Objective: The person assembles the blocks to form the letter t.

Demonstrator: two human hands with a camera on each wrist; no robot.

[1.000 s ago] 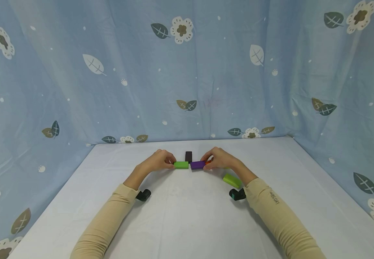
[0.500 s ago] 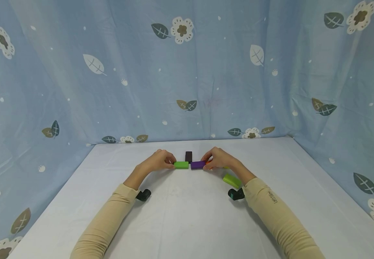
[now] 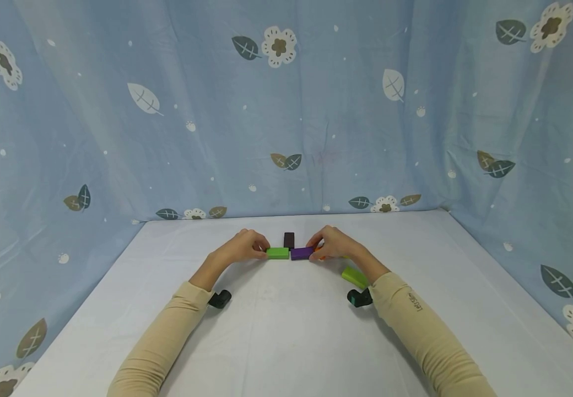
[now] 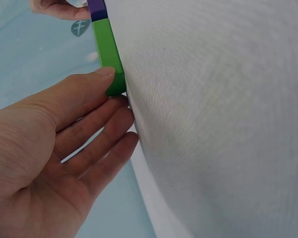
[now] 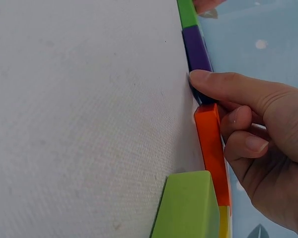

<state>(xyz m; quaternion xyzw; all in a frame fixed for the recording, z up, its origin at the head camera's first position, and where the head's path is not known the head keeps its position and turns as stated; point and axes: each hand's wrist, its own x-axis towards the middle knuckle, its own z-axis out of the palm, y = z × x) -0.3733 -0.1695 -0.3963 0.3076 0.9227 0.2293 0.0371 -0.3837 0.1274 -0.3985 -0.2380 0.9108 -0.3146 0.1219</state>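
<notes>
My left hand (image 3: pixel 243 246) pinches the outer end of a green block (image 3: pixel 277 253) lying on the white table; in the left wrist view the thumb presses its near face and the fingers sit behind its end. My right hand (image 3: pixel 335 243) pinches a purple block (image 3: pixel 301 253) between thumb and fingers. The two blocks lie end to end in a row, with a narrow gap in the head view. Just behind their meeting ends a dark brown block (image 3: pixel 288 240) points away from me. An orange block (image 5: pixel 211 148) lies beside the right hand's curled fingers.
A lime-green block (image 3: pixel 354 277) lies near the right forearm, and a yellow block (image 5: pixel 224 223) shows partly past the orange one. Black wrist cameras (image 3: pixel 220 299) hang under both sleeves. Blue patterned curtain (image 3: pixel 291 110) surrounds the table (image 3: pixel 286 342) at the back and sides.
My right hand has slid slightly left with the purple block, narrowing its gap to the green one. The left hand and green block have stayed in place.
</notes>
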